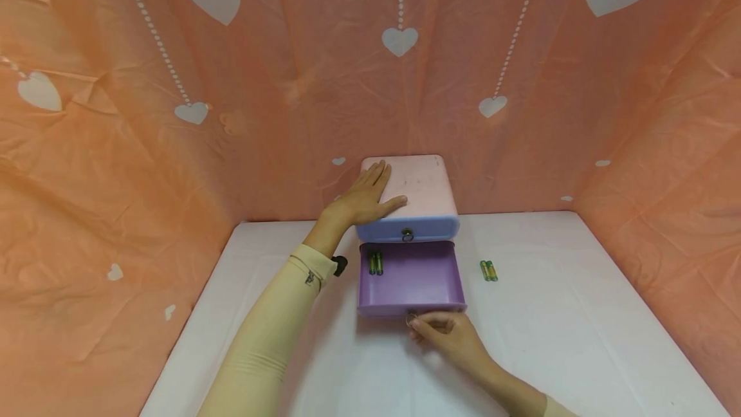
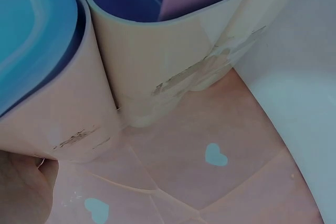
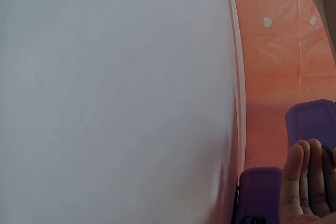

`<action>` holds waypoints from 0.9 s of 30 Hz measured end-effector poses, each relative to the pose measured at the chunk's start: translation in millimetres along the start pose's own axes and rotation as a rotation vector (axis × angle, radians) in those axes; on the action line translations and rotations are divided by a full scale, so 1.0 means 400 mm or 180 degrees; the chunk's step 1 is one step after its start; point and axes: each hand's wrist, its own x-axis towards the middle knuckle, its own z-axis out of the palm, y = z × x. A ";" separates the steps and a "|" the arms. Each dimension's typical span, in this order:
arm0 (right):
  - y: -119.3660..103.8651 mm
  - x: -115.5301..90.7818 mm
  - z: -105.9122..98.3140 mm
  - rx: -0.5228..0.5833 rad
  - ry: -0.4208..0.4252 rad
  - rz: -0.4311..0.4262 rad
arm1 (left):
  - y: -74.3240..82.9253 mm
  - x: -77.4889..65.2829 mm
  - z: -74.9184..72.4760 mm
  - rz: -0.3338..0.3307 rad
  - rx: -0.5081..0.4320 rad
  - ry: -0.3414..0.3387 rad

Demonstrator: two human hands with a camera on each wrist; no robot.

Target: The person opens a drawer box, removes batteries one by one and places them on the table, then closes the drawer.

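Observation:
A small drawer cabinet with a pink top (image 1: 419, 179) stands against the back curtain, its blue upper drawer (image 1: 376, 230) closed. Below that, a purple drawer (image 1: 413, 285) is pulled well out, with two green batteries (image 1: 376, 263) lying side by side at its back left. My left hand (image 1: 365, 198) rests on the cabinet top, fingers straight and thumb spread; part of it shows beside the cabinet's scuffed pink casing (image 2: 142, 72) in the left wrist view. At the purple drawer's front, my right hand (image 1: 448, 336) pinches the ring pull (image 1: 411, 319) between thumb and fingers.
Two more green batteries (image 1: 489, 271) lie on the white table (image 1: 550, 314), right of the drawer. Peach curtains (image 1: 324, 82) printed with white hearts enclose the back and both sides. A second purple drawer front (image 3: 260, 190) shows in the right wrist view.

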 end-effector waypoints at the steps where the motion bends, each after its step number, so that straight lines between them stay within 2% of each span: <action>1: 0.001 -0.001 0.000 -0.0006 -0.0006 -0.0009 | 0.000 0.001 0.000 0.0003 0.0011 0.0001; 11: 0.023 -0.010 -0.009 -0.0149 -0.0041 -0.0004 | 0.000 0.003 0.002 0.0014 0.0064 0.0038; 27: 0.022 -0.035 0.001 0.0028 -0.0099 -0.0023 | -0.007 0.010 0.006 0.0016 0.0079 0.0051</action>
